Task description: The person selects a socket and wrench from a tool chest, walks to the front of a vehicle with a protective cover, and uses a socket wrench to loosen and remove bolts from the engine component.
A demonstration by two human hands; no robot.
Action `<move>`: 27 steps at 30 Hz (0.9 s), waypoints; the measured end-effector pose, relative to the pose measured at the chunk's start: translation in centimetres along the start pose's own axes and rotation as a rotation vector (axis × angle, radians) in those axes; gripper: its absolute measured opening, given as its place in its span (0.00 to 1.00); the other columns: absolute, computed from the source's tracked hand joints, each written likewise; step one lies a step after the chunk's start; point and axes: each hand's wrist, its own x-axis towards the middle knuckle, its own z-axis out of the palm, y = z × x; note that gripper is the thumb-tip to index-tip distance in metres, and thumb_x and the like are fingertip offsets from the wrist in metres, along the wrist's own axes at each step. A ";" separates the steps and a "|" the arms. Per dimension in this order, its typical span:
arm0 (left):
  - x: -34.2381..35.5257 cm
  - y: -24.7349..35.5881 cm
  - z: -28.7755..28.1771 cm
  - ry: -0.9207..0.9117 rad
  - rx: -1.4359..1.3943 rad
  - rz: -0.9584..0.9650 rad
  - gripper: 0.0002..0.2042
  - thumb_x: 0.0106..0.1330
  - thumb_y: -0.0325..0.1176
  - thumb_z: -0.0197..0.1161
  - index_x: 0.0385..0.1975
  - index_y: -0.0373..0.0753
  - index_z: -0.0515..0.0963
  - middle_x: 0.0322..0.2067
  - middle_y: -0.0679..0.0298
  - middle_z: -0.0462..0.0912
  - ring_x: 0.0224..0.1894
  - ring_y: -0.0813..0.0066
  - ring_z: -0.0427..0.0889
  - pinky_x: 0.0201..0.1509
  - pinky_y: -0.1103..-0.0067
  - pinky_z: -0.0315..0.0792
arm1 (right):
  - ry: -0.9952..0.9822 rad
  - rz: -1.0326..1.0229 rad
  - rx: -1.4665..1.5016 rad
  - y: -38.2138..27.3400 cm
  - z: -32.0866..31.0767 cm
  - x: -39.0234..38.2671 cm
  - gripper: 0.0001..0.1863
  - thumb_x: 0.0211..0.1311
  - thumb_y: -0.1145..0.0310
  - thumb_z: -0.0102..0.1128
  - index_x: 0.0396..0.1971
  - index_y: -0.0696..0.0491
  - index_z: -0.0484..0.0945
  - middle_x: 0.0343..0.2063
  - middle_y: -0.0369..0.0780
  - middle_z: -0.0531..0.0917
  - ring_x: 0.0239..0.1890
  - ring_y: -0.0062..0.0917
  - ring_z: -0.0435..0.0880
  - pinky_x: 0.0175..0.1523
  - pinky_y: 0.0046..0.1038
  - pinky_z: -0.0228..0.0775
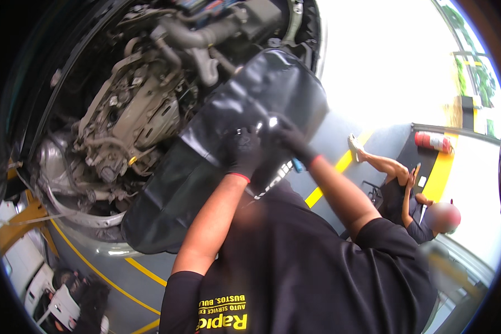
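Observation:
Both my hands wear black gloves with red cuffs and are close together over a glossy black fender cover (167,195). This cover drapes over the car's edge beside the open engine bay. My left hand (245,150) is low over the cover, its fingers bent and partly lost against the black. My right hand (288,138) is just to the right, fingers curled inward. Small bright glints show at the fingertips, but what they hold, if anything, is too dark and blurred to name. A small blue object (299,165) shows beside my right wrist.
The exposed engine (133,117) fills the upper left, with a thick grey intake hose (197,34) above it. At the right, a seated person (412,206) holds a phone near a red fire extinguisher (434,142). A yellow lift arm (25,220) is at lower left.

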 end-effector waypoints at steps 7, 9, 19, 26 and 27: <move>-4.0 -1.6 0.7 0.071 0.058 -0.099 0.35 0.64 0.44 0.66 0.67 0.33 0.61 0.54 0.39 0.75 0.52 0.43 0.82 0.53 0.59 0.78 | 0.447 -0.454 -0.700 2.8 5.0 -0.3 0.33 0.62 0.59 0.68 0.67 0.49 0.72 0.60 0.48 0.81 0.62 0.42 0.80 0.67 0.38 0.72; -4.5 -1.2 0.9 -0.028 0.033 -0.167 0.40 0.63 0.41 0.68 0.70 0.32 0.55 0.57 0.37 0.73 0.53 0.40 0.82 0.54 0.59 0.77 | 0.423 -0.400 -0.750 1.8 5.3 -0.5 0.34 0.61 0.55 0.69 0.66 0.49 0.72 0.57 0.48 0.83 0.56 0.43 0.84 0.61 0.41 0.75; -7.2 -5.7 -0.2 -0.167 -0.814 -0.427 0.32 0.55 0.26 0.62 0.61 0.36 0.57 0.47 0.53 0.74 0.49 0.64 0.79 0.54 0.65 0.74 | 0.252 -0.255 -0.631 -0.8 5.8 1.7 0.29 0.60 0.57 0.67 0.59 0.51 0.74 0.45 0.51 0.87 0.50 0.46 0.86 0.55 0.44 0.75; -21.7 -9.0 -0.5 0.157 -1.153 -0.662 0.23 0.62 0.19 0.65 0.58 0.36 0.71 0.41 0.68 0.76 0.37 0.84 0.75 0.39 0.82 0.74 | 0.080 -0.329 -0.820 0.0 3.8 1.3 0.25 0.67 0.58 0.63 0.61 0.48 0.72 0.46 0.51 0.86 0.52 0.48 0.86 0.55 0.45 0.75; -23.3 -8.7 -0.4 0.256 -1.198 -0.703 0.21 0.64 0.20 0.64 0.57 0.36 0.72 0.37 0.69 0.76 0.33 0.85 0.75 0.35 0.82 0.73 | 0.053 -0.376 -0.848 0.1 3.5 1.0 0.26 0.67 0.58 0.63 0.62 0.48 0.71 0.47 0.51 0.86 0.52 0.47 0.85 0.55 0.45 0.75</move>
